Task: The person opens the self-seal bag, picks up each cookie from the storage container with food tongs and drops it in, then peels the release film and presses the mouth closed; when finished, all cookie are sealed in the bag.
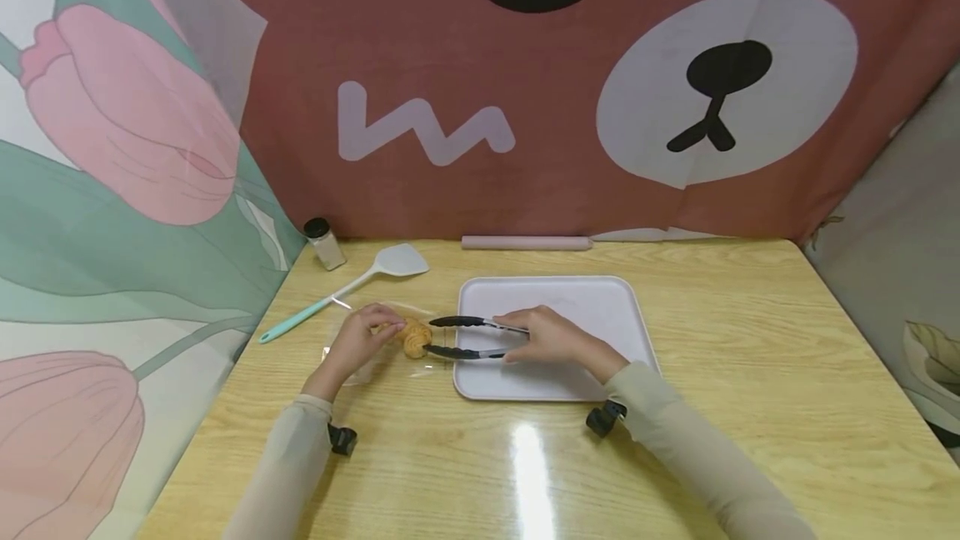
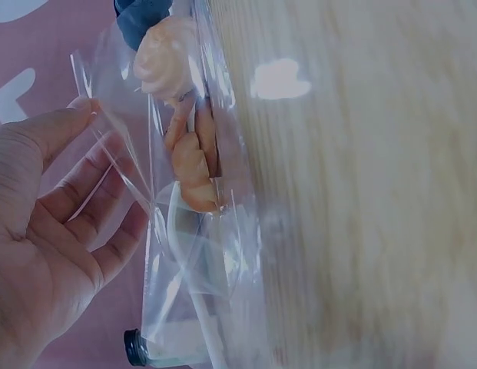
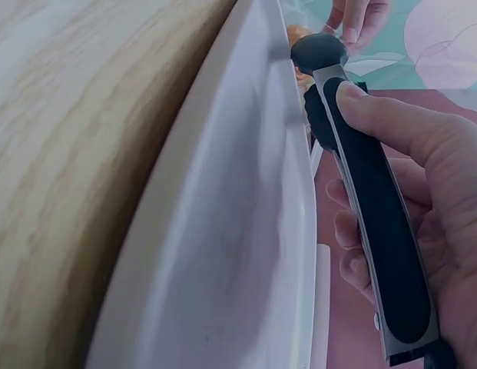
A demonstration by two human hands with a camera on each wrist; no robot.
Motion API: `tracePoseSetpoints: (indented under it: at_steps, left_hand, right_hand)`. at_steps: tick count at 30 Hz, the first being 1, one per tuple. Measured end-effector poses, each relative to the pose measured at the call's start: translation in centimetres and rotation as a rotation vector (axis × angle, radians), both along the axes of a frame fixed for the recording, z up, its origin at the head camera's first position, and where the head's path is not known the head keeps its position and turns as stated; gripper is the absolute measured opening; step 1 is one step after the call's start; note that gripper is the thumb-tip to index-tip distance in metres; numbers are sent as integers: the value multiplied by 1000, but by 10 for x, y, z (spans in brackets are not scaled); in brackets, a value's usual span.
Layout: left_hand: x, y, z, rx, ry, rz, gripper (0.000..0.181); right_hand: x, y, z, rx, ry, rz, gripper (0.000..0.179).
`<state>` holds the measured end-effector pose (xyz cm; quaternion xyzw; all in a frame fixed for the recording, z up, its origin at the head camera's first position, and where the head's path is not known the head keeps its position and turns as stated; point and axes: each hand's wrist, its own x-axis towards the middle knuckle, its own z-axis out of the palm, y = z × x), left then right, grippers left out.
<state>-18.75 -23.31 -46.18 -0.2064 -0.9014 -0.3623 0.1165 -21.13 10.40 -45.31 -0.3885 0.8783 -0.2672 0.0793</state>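
My left hand [image 1: 358, 344] pinches the edge of a clear plastic bag [image 2: 163, 265] between thumb and fingertips. Inside lie small golden-brown pastries: a round swirled one [image 2: 166, 60] and a twisted one [image 2: 192, 173]. A pair of tongs [image 3: 376, 207], with black tips and black handle grips, is held in my right hand [image 1: 551, 336]. In the head view its spread tips point left, one on each side of the swirled pastry's right end. Beneath the tongs and right hand lies a shallow white tray [image 1: 555, 290].
A white-headed spatula [image 1: 401, 261] with a mint handle lies at the back left. Behind it stands a black-capped jar [image 1: 325, 244]. A pink rod [image 1: 527, 242] lies along the table's back edge, in front of the printed cloth [image 1: 420, 198].
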Motion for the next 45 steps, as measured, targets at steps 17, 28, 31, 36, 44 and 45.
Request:
tracePoseSetpoints:
  at_steps: [17,28,31,36,44,45]
  left_hand:
    - [0,0,-3,7,1,-10,7]
    - [1,1,-3,16,-28,14,8]
    - [0,1,-2,21,-35,16,8]
    - [0,2,-2,20,-33,18,8]
    - [0,1,-3,23,-45,19,7]
    - [0,1,-3,24,-45,17,8]
  right_hand:
    - [3,-28,6,-33,16,98,58]
    - [4,-10,5,-34,-42,14,62]
    - [6,2,5,-59,-21,-1,62]
    - [11,25,4,-88,56,-40,64]
    - [26,67,8,-127,35,-150,64]
    - [27,73,7,-137,45,-164,64]
